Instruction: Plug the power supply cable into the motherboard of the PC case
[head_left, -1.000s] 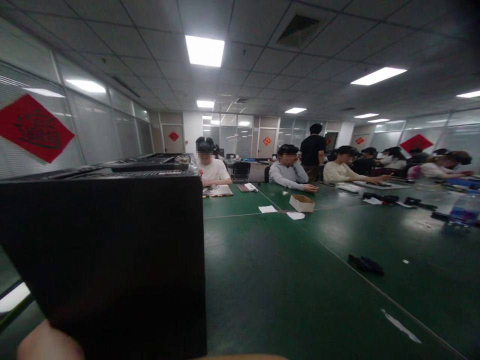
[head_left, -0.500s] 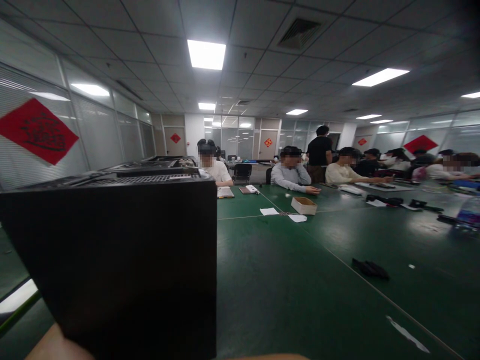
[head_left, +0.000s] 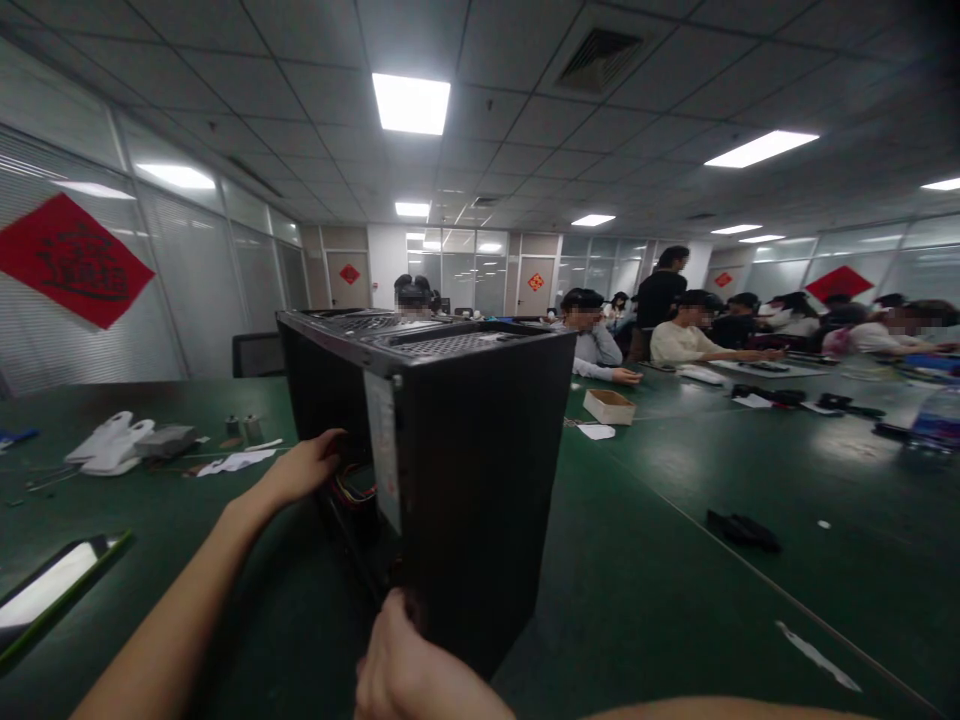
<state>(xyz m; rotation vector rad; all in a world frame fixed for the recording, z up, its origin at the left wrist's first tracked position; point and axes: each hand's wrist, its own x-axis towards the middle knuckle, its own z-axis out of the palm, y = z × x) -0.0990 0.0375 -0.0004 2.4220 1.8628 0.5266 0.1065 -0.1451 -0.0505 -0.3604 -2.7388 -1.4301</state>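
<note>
A black computer case (head_left: pixel 480 480) stands upright on the green table, its open side toward the left and a vented panel on top. Coloured wires (head_left: pixel 354 486) show inside it. My left hand (head_left: pixel 311 465) reaches into the open side, fingers bent against the case near the wires. Low at the case's near edge is my right hand (head_left: pixel 412 655), its fingers closed on that edge. A pale label strip (head_left: pixel 384 450) runs down the case between the hands.
White plastic pieces (head_left: pixel 112 443), a grey block (head_left: pixel 166 441) and paper lie at the left. A phone-like device (head_left: pixel 56 585) is at lower left. To the right are an open box (head_left: pixel 609 406) and a black cloth-like item (head_left: pixel 744 530). Several people sit around the table.
The case has turned and shifted right, so its open side and wires now show. Both hands have come into view on it. The standing person at the back has moved slightly right.
</note>
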